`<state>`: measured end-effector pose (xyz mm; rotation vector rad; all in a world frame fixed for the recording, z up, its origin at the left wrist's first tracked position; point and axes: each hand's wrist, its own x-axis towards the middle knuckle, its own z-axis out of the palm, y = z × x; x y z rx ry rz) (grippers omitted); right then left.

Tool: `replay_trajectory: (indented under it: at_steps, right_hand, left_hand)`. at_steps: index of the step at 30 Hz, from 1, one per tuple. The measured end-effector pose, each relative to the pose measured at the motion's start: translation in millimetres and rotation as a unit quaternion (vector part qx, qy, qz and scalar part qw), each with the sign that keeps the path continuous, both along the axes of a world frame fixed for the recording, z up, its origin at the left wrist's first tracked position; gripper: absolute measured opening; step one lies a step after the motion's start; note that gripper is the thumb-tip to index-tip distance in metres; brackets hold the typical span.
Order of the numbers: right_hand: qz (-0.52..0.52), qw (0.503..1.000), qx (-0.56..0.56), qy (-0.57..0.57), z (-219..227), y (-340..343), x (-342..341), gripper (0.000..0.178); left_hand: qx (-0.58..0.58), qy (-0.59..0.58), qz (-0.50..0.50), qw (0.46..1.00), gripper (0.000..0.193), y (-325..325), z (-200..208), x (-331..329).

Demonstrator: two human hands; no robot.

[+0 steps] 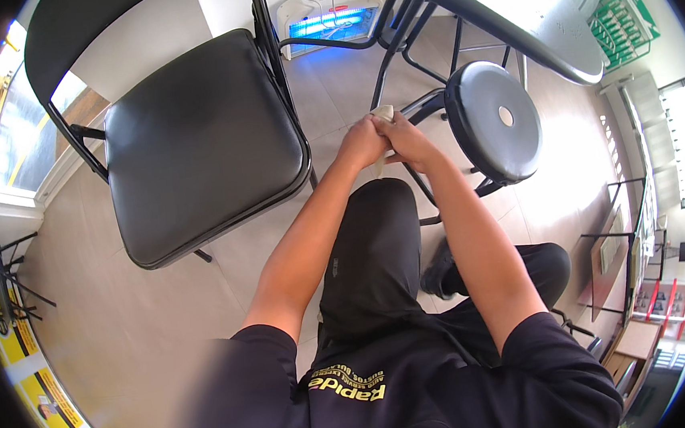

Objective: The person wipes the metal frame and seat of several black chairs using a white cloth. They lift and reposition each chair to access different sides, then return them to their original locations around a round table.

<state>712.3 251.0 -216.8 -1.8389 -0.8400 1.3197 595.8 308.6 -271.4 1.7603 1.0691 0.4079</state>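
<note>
Now both hands meet in front of the raised knee, above the tiled floor (165, 308). The left hand (359, 144) and the right hand (407, 138) press together, each one clenched around the same small pale folded thing (384, 114), maybe a cloth or paper; I cannot tell which. Only its upper tip shows above the knuckles and a thin strip shows under the hands, so its long axis runs almost vertical in the picture, pointing away from the body toward the table. The space around is narrow. On the left, the front edge of the black folding chair (200, 145) is near the left wrist. On the right, the round black stool (494, 121) stands just beside the right hand, and its metal legs pass under the hands. Beyond them, the curved edge of the grey table (520, 23) closes the far side. More open floor lies at the left, below the chair seat.
</note>
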Motion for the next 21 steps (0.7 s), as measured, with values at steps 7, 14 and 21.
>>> replay_trajectory:
  at_steps: [7,14,21]
  right_hand:
    - [-0.111,0.981,0.089,0.133,-44,24,37,0.031]
    - [-0.273,0.922,0.248,-0.116,-86,160,81,0.041]
    - [-0.376,0.785,0.361,-0.334,-82,223,118,0.044]
  left_hand:
    - [-0.019,-0.009,0.039,0.999,0.054,11,40,-16]
    - [-0.005,0.159,0.058,0.986,0.04,23,6,-1]
    - [0.008,0.226,0.071,0.971,0.047,-6,-100,37]
